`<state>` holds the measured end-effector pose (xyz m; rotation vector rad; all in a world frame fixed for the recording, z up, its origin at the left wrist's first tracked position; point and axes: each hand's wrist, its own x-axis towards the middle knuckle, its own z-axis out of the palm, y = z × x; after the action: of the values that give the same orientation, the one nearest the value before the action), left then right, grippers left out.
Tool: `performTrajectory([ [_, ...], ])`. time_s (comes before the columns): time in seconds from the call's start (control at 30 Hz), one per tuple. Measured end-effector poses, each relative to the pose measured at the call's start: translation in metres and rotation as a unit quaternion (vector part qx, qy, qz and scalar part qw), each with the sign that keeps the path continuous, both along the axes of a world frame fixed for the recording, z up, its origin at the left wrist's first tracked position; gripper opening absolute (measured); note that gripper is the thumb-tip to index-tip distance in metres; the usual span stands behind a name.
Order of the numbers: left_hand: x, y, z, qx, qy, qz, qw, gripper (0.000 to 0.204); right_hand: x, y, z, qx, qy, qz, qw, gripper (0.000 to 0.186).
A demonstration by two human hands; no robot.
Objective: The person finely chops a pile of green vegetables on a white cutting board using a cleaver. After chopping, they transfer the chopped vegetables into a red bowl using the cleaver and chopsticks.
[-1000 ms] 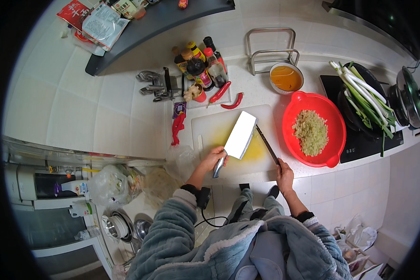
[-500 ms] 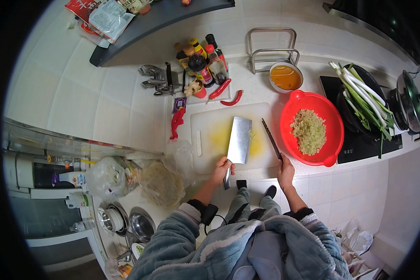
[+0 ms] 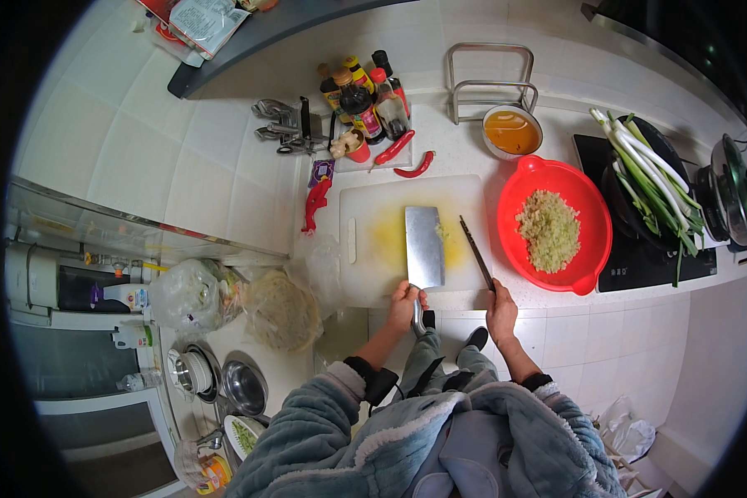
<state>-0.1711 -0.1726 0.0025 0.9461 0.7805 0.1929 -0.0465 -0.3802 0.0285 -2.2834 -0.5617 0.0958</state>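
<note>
My left hand [image 3: 404,307] is closed around the handle of a cleaver [image 3: 425,247], whose broad blade lies over the white cutting board [image 3: 358,278]. Yellow stains and a few small pale bits show on the board around the blade. In my right hand [image 3: 500,310] is a pair of dark chopsticks [image 3: 476,250], tips pointing away from me over the board's right side. Just right of them stands a red plastic basin [image 3: 599,236] holding a heap of pale green and beige chopped pieces [image 3: 549,231].
Behind the board lie red chillies [image 3: 415,166], beside sauce bottles [image 3: 358,104] and a knife rack [image 3: 284,129]. A bowl of amber liquid [image 3: 512,133] stands beyond the basin. Scallions [image 3: 651,178] rest across a pan on the black cooktop [image 3: 639,274]. Plastic bags [image 3: 282,318] sit at left.
The cleaver blade has swung slightly left at its far end, its handle now angled to the right. My right hand and the chopsticks have shifted slightly left. The view has moved a little.
</note>
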Motion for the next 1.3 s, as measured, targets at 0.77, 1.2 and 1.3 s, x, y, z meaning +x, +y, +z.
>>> performTrajectory([
  [0.77, 0.033, -0.043, 0.002, -0.001, 0.021, 0.063, 0.998, 0.008, -0.036, 0.011, -0.014, 0.034, 0.074, 0.024, 0.996, 0.031],
  [1.2, 0.05, -0.047, 0.026, -0.085, -0.087, 0.017, 0.993, 0.006, -0.018, -0.005, 0.026, 0.039, 0.038, 0.02, 0.998, 0.028],
  [1.3, 0.061, -0.049, 0.054, -0.074, -0.106, -0.029, 0.991, 0.008, -0.006, -0.026, 0.053, 0.067, 0.015, 0.001, 0.998, 0.025],
])
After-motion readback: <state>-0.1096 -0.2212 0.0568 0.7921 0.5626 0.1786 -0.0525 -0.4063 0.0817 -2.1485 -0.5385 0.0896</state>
